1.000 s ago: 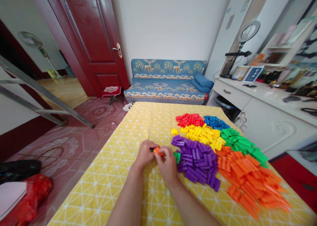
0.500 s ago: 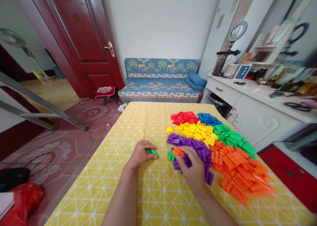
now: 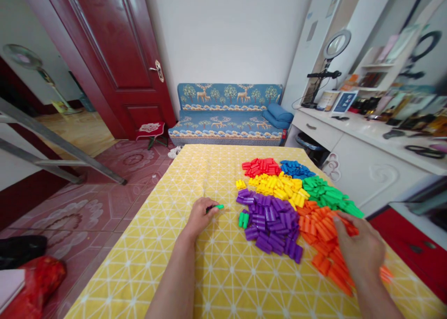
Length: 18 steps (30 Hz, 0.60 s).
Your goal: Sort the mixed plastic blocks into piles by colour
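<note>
My left hand point(image 3: 202, 214) is closed on a small green piece point(image 3: 219, 207) over the left middle of the yellow cloth. My right hand point(image 3: 363, 244) reaches over the orange pile point(image 3: 323, 226), its fingertips at orange pieces; whether it grips one is hidden. A purple pile point(image 3: 270, 219) lies between my hands, with a green pair point(image 3: 243, 220) at its left edge. Beyond it are a yellow pile point(image 3: 279, 185) and a few yellow pieces point(image 3: 240, 184). Red point(image 3: 260, 166), blue point(image 3: 296, 168) and green point(image 3: 328, 194) piles lie farther back and right.
The patterned yellow tablecloth point(image 3: 167, 249) covers the table. Behind it stands a blue sofa point(image 3: 228, 116). At the right is a white dresser point(image 3: 370, 156) with a ring light point(image 3: 337, 44). Metal ladder legs point(image 3: 70, 156) stand at the left.
My right hand has moved right, from the purple pile to the orange one; the orange piece it held is no longer seen there. My left hand's green piece has shifted up slightly.
</note>
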Motion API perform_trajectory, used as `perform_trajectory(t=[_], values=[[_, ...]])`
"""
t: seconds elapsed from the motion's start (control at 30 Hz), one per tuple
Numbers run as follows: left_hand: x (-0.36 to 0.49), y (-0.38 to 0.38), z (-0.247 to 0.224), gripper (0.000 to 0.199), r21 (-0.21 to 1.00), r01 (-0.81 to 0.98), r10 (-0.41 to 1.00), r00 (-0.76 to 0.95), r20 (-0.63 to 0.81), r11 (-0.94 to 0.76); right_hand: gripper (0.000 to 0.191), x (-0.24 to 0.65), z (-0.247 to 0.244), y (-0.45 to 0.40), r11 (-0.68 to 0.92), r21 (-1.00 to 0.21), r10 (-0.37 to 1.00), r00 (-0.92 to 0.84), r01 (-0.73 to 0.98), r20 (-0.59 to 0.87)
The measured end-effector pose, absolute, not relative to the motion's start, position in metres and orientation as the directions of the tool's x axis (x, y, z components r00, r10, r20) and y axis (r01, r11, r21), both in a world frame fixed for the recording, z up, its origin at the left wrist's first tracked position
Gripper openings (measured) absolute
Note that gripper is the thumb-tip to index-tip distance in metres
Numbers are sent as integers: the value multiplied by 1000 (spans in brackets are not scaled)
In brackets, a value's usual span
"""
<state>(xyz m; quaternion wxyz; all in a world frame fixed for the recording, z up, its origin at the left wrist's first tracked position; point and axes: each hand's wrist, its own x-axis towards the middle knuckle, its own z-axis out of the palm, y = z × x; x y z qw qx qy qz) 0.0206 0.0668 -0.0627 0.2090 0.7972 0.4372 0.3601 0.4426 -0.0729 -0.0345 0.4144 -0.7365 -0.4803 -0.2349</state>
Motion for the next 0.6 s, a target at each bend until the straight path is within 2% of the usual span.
perform_trajectory(t=[0.1, 0.2, 0.3, 0.43, 0.5, 0.6], values=[[21, 67, -65, 21, 631, 580, 857, 336, 390, -515, 31, 424, -29, -70, -163, -345, 452, 381, 924, 807], [24, 64, -61, 25, 604, 631, 873, 315, 374, -486, 27, 382, -17, -67, 52, -417, 448, 352, 907, 822], [29, 59, -55, 27, 593, 671, 893, 289, 345, -446, 19, 323, -8, -64, 283, -503, 587, 267, 817, 764], [32, 54, -51, 24, 591, 710, 921, 244, 305, -384, 17, 242, -12, -57, 464, -593, 751, 63, 658, 658], [32, 54, -52, 25, 620, 702, 935, 217, 282, -350, 22, 209, -22, -50, 491, -633, 787, 6, 599, 617], [31, 55, -53, 29, 748, 591, 953, 161, 259, -303, 41, 171, -43, -38, 448, -712, 837, 26, 541, 547]])
